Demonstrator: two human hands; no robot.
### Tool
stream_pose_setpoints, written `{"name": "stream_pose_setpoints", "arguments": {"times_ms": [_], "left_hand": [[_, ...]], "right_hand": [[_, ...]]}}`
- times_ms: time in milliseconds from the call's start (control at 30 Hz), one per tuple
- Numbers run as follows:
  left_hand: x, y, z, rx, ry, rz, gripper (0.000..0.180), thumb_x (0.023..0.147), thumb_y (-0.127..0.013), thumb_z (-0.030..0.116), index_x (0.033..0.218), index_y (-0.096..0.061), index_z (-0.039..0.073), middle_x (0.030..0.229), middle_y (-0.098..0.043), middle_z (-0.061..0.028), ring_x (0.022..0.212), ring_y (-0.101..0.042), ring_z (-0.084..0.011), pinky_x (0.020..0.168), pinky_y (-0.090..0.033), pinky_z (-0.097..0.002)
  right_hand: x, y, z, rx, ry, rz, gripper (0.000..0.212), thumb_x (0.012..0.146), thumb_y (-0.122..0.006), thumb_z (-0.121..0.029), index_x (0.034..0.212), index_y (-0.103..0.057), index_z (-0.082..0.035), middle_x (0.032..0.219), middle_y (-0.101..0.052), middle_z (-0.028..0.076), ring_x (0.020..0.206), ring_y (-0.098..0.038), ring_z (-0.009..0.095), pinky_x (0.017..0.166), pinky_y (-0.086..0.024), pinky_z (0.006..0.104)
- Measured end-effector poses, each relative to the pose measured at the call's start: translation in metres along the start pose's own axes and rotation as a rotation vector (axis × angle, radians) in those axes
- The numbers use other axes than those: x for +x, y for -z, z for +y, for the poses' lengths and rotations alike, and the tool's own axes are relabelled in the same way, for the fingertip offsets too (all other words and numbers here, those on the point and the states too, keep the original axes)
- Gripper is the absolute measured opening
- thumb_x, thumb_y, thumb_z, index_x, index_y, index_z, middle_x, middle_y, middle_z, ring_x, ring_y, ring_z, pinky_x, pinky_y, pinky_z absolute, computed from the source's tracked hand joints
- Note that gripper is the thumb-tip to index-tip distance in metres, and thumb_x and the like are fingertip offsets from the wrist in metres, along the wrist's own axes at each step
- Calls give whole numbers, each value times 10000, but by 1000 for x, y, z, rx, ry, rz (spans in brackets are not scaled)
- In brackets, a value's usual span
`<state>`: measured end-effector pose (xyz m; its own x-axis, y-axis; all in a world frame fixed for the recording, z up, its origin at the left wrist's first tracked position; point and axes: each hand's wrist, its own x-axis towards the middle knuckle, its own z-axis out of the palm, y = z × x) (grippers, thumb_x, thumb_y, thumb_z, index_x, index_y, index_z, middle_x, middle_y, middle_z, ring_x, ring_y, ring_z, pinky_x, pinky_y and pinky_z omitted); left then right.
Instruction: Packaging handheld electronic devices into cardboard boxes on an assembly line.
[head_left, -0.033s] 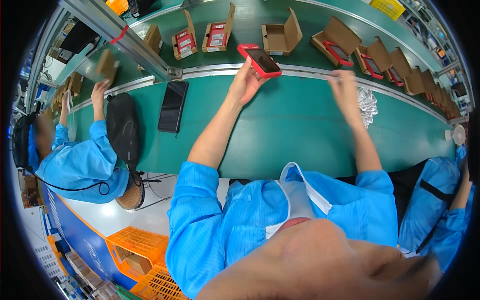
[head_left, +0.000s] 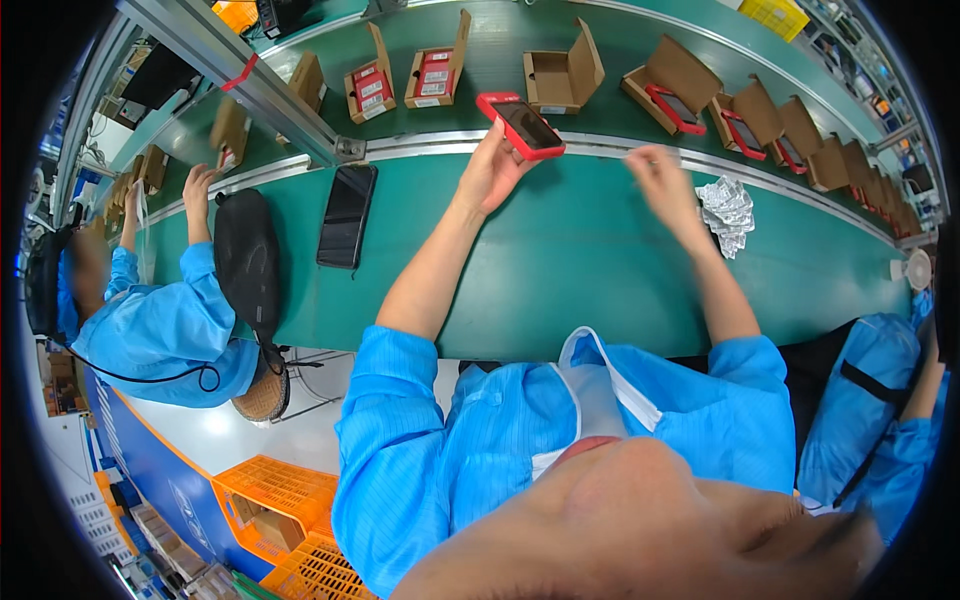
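My left hand [head_left: 488,170] is closed around the lower edge of a red-framed handheld device [head_left: 527,126], tilted with its dark screen facing up. My right hand [head_left: 664,188] hovers over the green table to the right of the device, fingers curled together and a little blurred. Whatever it may pinch is too small to make out. Beside that hand lies a heap of crumpled silver foil packets [head_left: 728,214]. Beyond the device, an open cardboard box [head_left: 553,92] stands on the belt with no device showing in it.
Open boxes with red-framed devices [head_left: 676,106] stand along the belt [head_left: 490,60] at right; boxes with red contents [head_left: 436,75] stand at left. A black phone [head_left: 347,216] and black pouch [head_left: 246,255] lie on the table [head_left: 560,270]. A metal post [head_left: 240,75] rises beside a co-worker [head_left: 160,330].
My right hand has shifted left, away from the foil packets and toward the device. My left hand and the device have barely moved. At far left, the box by the co-worker's hand has moved slightly.
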<state>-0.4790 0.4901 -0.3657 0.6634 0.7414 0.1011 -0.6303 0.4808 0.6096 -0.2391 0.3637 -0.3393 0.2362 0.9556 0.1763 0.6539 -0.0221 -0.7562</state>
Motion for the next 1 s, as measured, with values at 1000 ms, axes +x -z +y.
{"name": "stream_pose_setpoints", "arguments": {"times_ms": [1000], "left_hand": [[17, 47, 1, 839, -827, 758, 226, 937, -555, 194, 1086, -580, 26, 947, -578, -34, 803, -514, -78, 701, -451, -225]], "right_hand": [[195, -182, -69, -31, 87, 0, 509, 909, -457, -406, 898, -601, 83, 838, -629, 304, 865, -630, 423, 735, -484, 487]]}}
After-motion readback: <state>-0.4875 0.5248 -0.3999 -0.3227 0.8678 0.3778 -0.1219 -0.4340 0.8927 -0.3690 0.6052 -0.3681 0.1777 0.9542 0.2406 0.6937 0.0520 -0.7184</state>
